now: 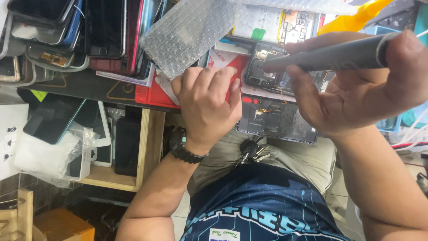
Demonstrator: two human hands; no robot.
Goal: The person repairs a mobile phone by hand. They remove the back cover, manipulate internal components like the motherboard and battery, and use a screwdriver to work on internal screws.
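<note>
Pressing in: right hand (pixel 356 85) is wrapped around a grey electric screwdriver (pixel 330 56), thumb on top, fingers curled beneath, tip down on the opened phone (pixel 267 71).
Tool axis: the screwdriver's long body runs almost level, butt at the right edge of the view, tip pointing left and slightly nearer, meeting the black inner frame of the phone near its upper left part.
Phone position: it lies on the bench just far of the person's lap, between the two hands, back cover off, with a second opened chassis (pixel 276 120) on the near side, touching or overlapping it.
Left hand: left hand (pixel 207 102) is curled into a loose fist, knuckles up, resting on the red work mat (pixel 151 96) just left of the phone; whether it pins the phone's edge cannot be told.
Nearer hand: right does the work; left sits just beside, wrist in a black watch (pixel 185 147).
Surroundings: bubble wrap (pixel 191 31) far of the left hand, stacked phones (pixel 67 31) far left, keys (pixel 252 149) at the lap.
</note>
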